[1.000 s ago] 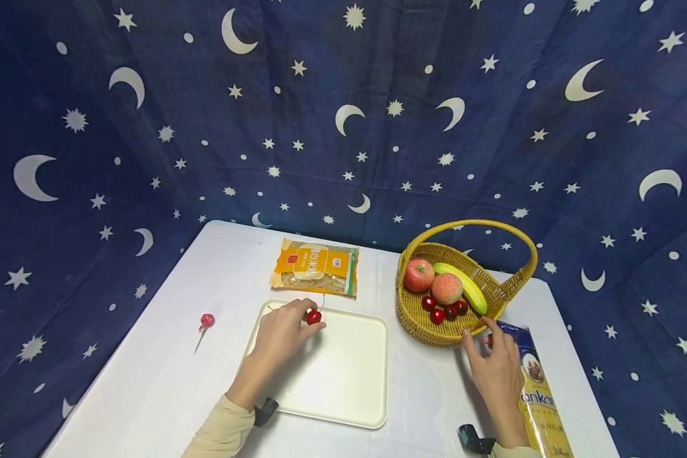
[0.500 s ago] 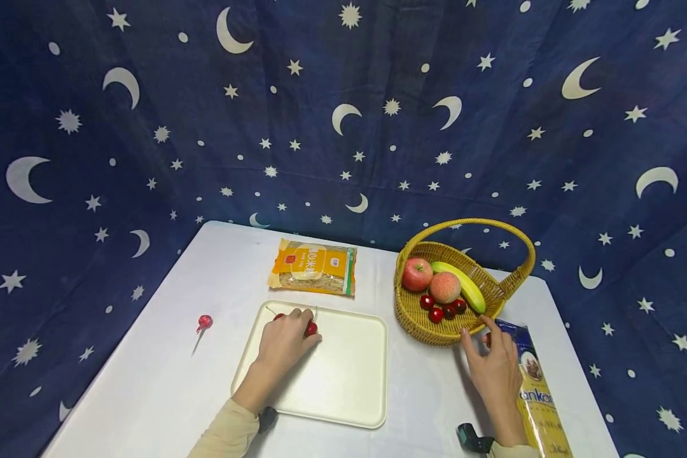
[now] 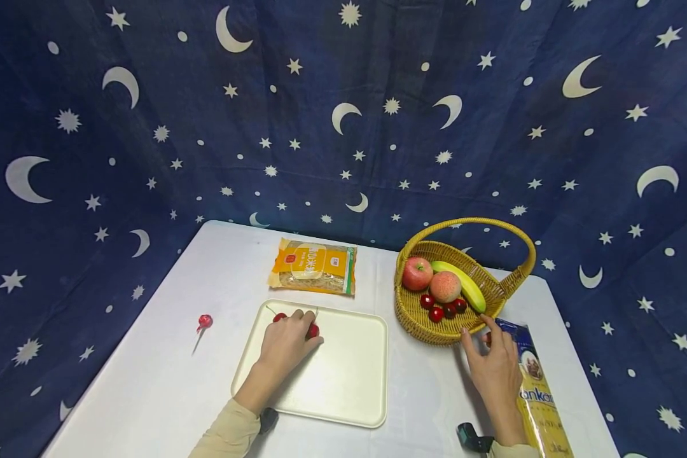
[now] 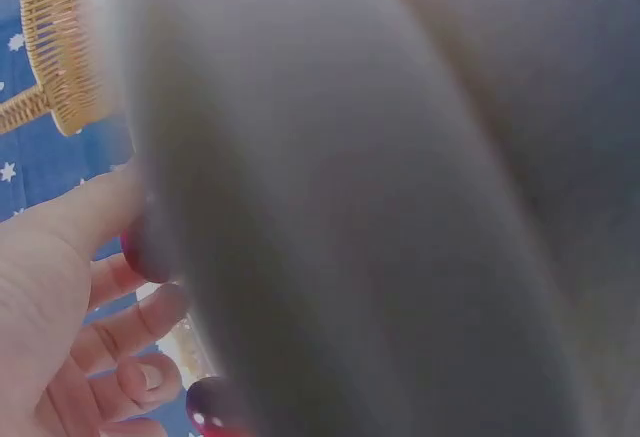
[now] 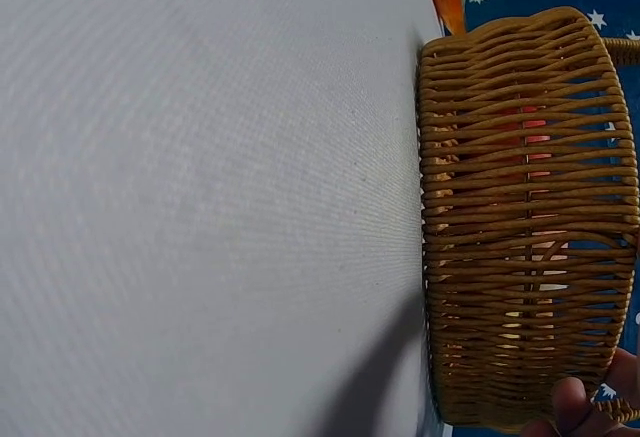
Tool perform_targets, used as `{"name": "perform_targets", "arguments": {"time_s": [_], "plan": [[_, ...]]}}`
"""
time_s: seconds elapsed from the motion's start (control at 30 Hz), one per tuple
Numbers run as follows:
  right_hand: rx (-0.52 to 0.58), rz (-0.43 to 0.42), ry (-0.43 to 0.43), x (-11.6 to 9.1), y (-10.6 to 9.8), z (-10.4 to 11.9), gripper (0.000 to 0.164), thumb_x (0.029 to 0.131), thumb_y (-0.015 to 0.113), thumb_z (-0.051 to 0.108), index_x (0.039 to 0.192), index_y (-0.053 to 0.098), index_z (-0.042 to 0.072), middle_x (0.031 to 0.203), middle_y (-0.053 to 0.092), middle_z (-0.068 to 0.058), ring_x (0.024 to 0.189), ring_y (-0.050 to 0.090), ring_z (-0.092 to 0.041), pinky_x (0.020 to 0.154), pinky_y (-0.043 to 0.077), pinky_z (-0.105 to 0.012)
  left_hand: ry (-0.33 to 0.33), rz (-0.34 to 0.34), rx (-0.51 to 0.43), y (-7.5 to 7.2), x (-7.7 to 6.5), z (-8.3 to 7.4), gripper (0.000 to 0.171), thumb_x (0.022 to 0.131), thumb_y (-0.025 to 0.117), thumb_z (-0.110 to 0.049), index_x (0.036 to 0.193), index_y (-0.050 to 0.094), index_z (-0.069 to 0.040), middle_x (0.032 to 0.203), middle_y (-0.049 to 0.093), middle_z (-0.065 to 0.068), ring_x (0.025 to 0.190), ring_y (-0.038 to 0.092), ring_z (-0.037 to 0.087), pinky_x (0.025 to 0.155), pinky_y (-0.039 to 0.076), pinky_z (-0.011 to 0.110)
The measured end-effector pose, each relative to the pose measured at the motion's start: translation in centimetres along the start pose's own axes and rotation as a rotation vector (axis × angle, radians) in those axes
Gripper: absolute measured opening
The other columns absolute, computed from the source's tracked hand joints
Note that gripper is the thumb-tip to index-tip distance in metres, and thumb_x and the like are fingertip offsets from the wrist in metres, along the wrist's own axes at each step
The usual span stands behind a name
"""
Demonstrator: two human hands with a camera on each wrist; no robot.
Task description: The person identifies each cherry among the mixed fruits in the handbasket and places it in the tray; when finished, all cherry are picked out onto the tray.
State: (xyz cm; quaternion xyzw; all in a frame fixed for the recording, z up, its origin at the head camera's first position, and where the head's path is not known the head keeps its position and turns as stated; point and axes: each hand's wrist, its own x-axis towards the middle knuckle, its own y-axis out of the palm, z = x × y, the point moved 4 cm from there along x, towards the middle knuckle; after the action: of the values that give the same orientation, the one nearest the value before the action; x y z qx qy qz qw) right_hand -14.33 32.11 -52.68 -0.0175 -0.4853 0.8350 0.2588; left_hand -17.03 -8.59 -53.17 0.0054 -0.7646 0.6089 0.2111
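Over the far left part of the cream rectangular tray [image 3: 343, 381], the left hand [image 3: 284, 343] pinches a glossy round red cherry [image 3: 313, 330] between thumb and index finger; a second red cherry [image 3: 278, 317] sits near the tray's far left corner. The right hand [image 3: 495, 366] grips the near rim of the yellow-brown wicker basket [image 3: 420, 327], thumb and index fingertips apart, toward the table's right edge. Inside lie a pink-red apple [image 3: 417, 274], a fuzzy orange peach [image 3: 445, 287], a curved yellow banana [image 3: 471, 291] and four dark-red cherries [image 3: 436, 314]; a red lollipop [image 3: 205, 322] lies toward the table's [image 3: 149, 388] left edge
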Motion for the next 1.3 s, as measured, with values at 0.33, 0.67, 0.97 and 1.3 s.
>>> {"name": "perform_targets", "arguments": {"time_s": [0.33, 0.67, 0.97, 1.3], "plan": [[0.006, 0.0, -0.006, 0.1, 0.0, 0.1, 0.063, 0.1, 0.067, 0.048, 0.153, 0.053, 0.017, 0.11, 0.056, -0.015, 0.099, 0.049, -0.031, 0.073, 0.035, -0.041, 0.028, -0.057, -0.022, -0.8, 0.5, -0.5, 0.046, 0.079, 0.092, -0.049, 0.105, 0.073, -0.016, 0.083, 0.066, -0.002, 0.049, 0.04, 0.007, 0.044, 0.03, 0.022], [0.016, -0.001, -0.012, 0.1, 0.1, 0.0, 0.062, 0.101, 0.067, 0.047, 0.153, 0.053, 0.016, 0.11, 0.057, -0.015, 0.099, 0.049, -0.032, 0.073, 0.035, -0.041, 0.074, -0.12, -0.042, -1.6, 1.3, -1.5, 0.036, 0.085, 0.088, -0.045, 0.087, 0.065, -0.018, 0.07, 0.048, -0.008, 0.049, 0.035, 0.005, 0.043, 0.019, 0.019], [0.017, -0.003, -0.012, 0.0, 0.2, -0.1, 0.062, 0.101, 0.067, 0.048, 0.153, 0.053, 0.016, 0.11, 0.056, -0.015, 0.098, 0.049, -0.031, 0.072, 0.035, -0.04, 0.137, -0.161, -0.002, -2.4, 2.6, -3.4, 0.038, 0.087, 0.086, -0.049, 0.107, 0.075, -0.018, 0.086, 0.071, -0.004, 0.061, 0.067, 0.014, 0.044, 0.038, 0.024], [0.014, -0.006, -0.005, -0.1, 0.1, 0.0, 0.062, 0.101, 0.067, 0.046, 0.153, 0.053, 0.016, 0.109, 0.056, -0.015, 0.099, 0.049, -0.032, 0.073, 0.035, -0.04, 0.189, -0.14, -0.016, -3.0, 4.9, -6.4, 0.038, 0.09, 0.082, -0.05, 0.111, 0.075, -0.019, 0.094, 0.075, -0.003, 0.071, 0.073, 0.015, 0.05, 0.049, 0.03]]}}
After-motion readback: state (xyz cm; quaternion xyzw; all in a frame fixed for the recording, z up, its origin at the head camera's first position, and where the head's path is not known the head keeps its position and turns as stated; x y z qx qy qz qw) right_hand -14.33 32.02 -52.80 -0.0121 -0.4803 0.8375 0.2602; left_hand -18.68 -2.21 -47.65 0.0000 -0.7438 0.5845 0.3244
